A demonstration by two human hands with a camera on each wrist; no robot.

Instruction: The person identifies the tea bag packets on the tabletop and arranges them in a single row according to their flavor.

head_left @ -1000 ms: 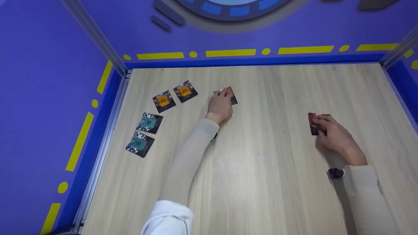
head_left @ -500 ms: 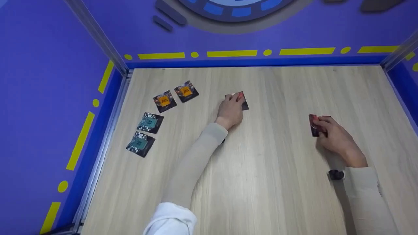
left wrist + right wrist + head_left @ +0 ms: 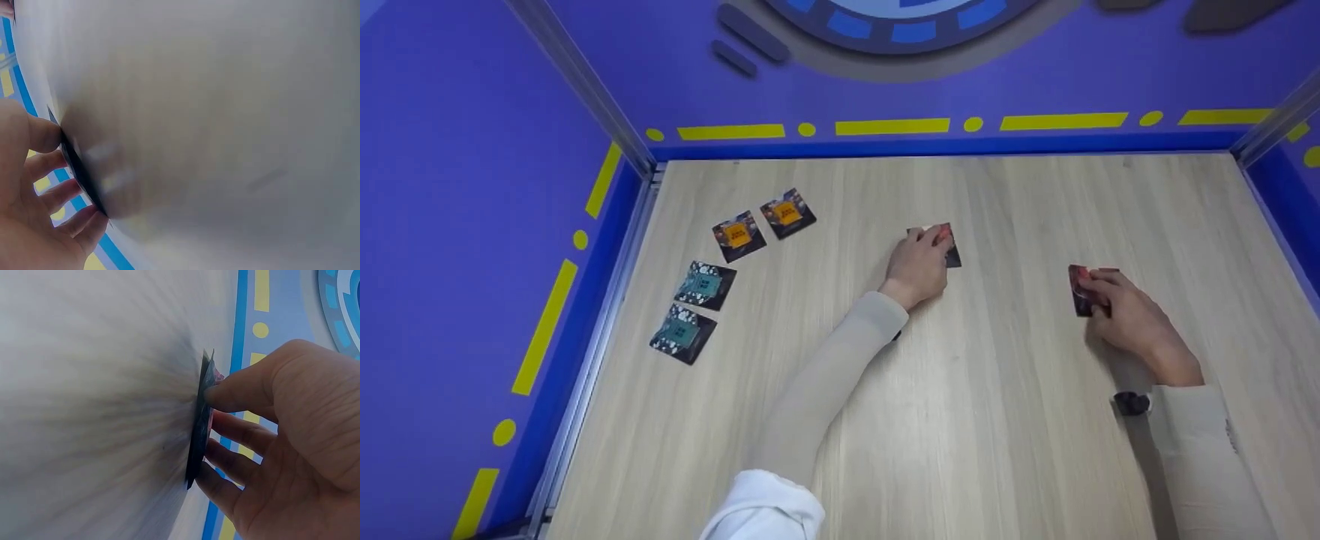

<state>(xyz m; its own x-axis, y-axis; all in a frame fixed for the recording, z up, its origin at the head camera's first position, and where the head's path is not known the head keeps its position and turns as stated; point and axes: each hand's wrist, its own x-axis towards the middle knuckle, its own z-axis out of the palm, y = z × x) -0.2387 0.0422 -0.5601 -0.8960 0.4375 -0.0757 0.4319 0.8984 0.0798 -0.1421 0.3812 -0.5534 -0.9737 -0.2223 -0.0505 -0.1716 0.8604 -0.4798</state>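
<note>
My left hand [image 3: 916,271] grips a flat square packet [image 3: 953,253] in red and black near the middle of the table. The left wrist view shows thumb and fingertips along this packet's dark edge [image 3: 84,177], low over the tabletop. Further right, my right hand [image 3: 1141,324] holds a second red-and-black square packet [image 3: 1078,294]. Seen from the right wrist, the thumb presses its near side while the fingers reach round the far side of the thin dark packet [image 3: 198,433]. Both hands cover much of the printed faces.
On the left of the wooden table [image 3: 930,420] lie two orange-centred square packets [image 3: 737,235] and two teal-centred ones [image 3: 683,334], roughly in an arc. Blue-purple panels [image 3: 442,225] with yellow marks wall the back and sides, framed by metal rails.
My left hand has moved right and slightly nearer across the table, carrying its red-and-black packet along. The right hand has stayed in nearly the same place.
</note>
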